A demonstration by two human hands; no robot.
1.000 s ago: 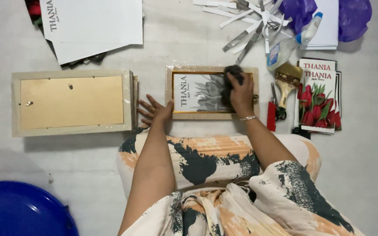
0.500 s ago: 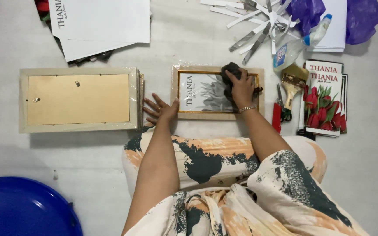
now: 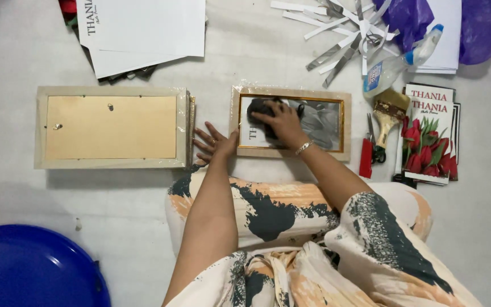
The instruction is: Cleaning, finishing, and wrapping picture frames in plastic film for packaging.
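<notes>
A small wooden picture frame with a gold inner border lies on the white floor in front of me. My right hand presses a dark cloth on the left part of its glass. My left hand lies flat with fingers spread at the frame's lower left corner, touching its edge. A bracelet sits on my right wrist.
A larger frame lies face down to the left. White printed sheets are at the top left, paper strips and a spray bottle at the top right. A brush, scissors, flower prints and a blue basin are nearby.
My right hand has slid the dark cloth from the right side of the glass to the left side. My left hand has stayed at the frame's lower left corner.
</notes>
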